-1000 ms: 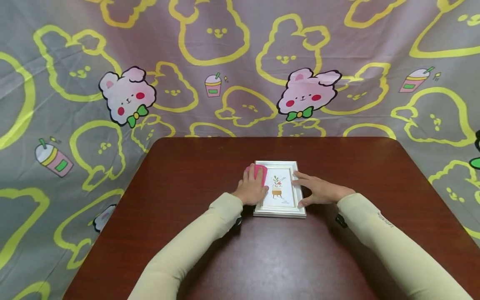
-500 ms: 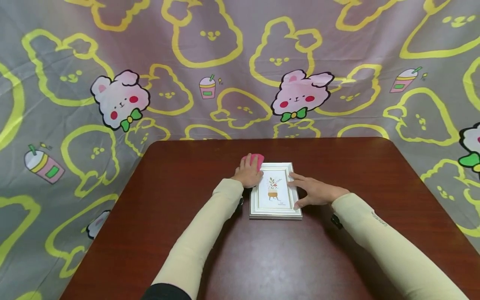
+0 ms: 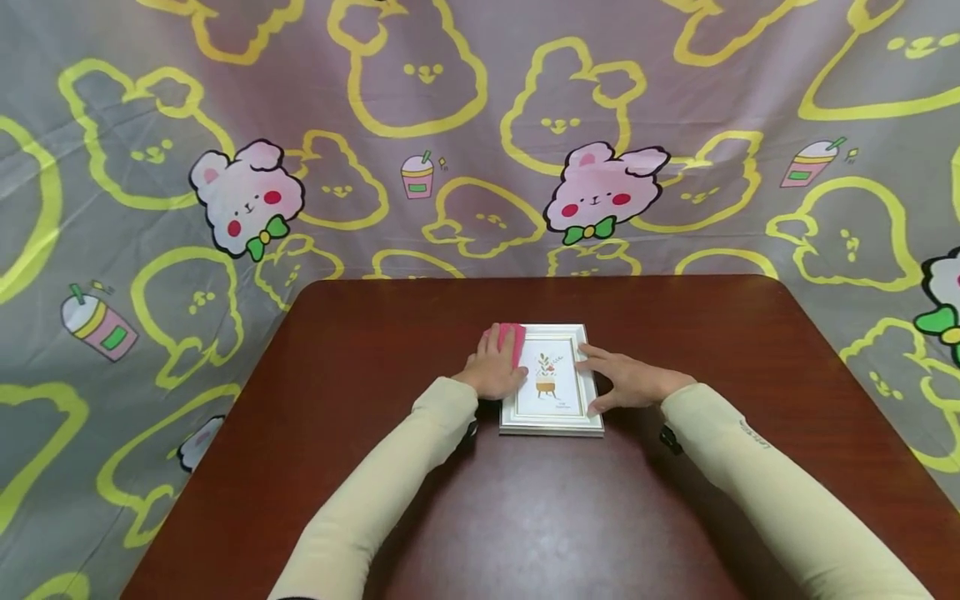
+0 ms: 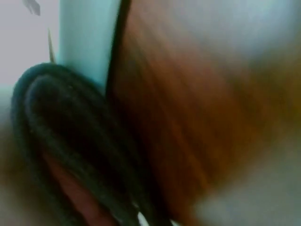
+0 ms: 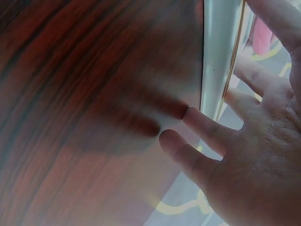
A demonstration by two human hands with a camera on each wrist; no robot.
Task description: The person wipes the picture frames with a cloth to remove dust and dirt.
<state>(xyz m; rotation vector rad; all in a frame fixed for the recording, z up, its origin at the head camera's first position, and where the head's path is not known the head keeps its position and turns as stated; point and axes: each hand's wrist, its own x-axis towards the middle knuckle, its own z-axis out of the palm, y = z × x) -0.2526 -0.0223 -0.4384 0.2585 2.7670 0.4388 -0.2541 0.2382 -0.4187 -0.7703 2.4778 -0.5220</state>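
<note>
A white picture frame [image 3: 551, 425] with a potted-plant print lies face up on the table. My left hand [image 3: 495, 371] lies over a pink cloth [image 3: 519, 340] on the frame's upper left side, its fingers extended and pressing the cloth down. At the opposite side, my right hand [image 3: 630, 381] has its fingers spread and steadies the frame's right border. From the right wrist view, two fingertips [image 5: 171, 140] reach down at the tabletop beside the frame edge [image 5: 218, 52]. The left wrist view is blurred; a dark fuzzy loop [image 4: 61, 108] hides the hand there.
The dark red-brown wooden table [image 3: 375, 333] stretches around the frame on all sides. Behind it hangs a grey curtain [image 3: 480, 150] printed with yellow outlines and bunny faces.
My left hand slid the cloth up past the frame's top left corner, then back down along its left border. My right hand keeps its place on the frame. The head view shifted slightly.
</note>
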